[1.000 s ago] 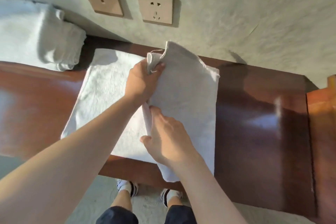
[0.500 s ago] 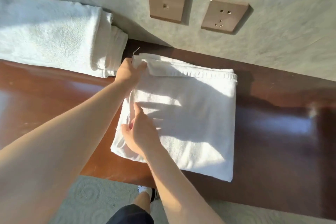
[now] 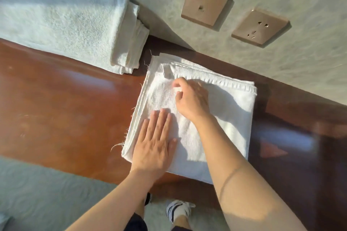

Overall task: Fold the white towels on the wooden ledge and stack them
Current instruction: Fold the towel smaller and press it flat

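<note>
A folded white towel (image 3: 221, 118) lies as a square on the wooden ledge (image 3: 65, 108), with frayed layered edges on its left side. My left hand (image 3: 154, 144) lies flat on its near left part, fingers straight and together. My right hand (image 3: 191, 99) rests on the towel near its far left corner with fingers curled under; whether they pinch the cloth is hidden. A pile of folded white towels (image 3: 65, 22) sits on the ledge at the far left, against the wall, just apart from this towel.
Two beige wall plates, a switch (image 3: 204, 3) and a socket (image 3: 260, 26), are on the wall behind the ledge. The ledge's right part (image 3: 300, 137) is in shadow. Below the near edge are pale carpet (image 3: 47, 193) and my foot (image 3: 178, 210).
The towel's half was folded over to the left and now lies flat. My left hand left the far corner and lies flat near the front; my right hand moved up to the far left corner.
</note>
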